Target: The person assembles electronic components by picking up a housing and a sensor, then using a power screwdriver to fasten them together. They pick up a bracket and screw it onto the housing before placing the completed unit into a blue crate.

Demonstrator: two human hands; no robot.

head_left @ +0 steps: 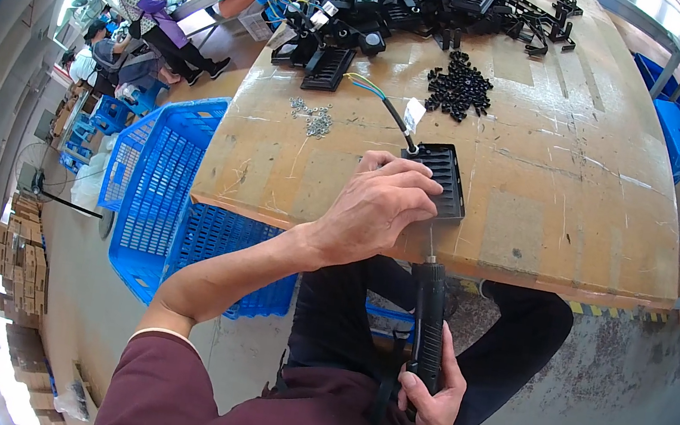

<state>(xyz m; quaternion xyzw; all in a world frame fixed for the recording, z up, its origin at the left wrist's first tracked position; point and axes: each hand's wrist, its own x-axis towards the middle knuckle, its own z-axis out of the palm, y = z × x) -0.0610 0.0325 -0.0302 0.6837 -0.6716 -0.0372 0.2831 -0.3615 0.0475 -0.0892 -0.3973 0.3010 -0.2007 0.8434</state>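
At table edge: left hand [380,205] on black housing [446,180]; right hand [431,399] grips screwdriver [428,312].

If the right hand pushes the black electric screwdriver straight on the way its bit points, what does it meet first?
Most likely the black ribbed rectangular housing at the near table edge: the right hand aims the black electric screwdriver up at it, beside the left hand. Depth unclear.
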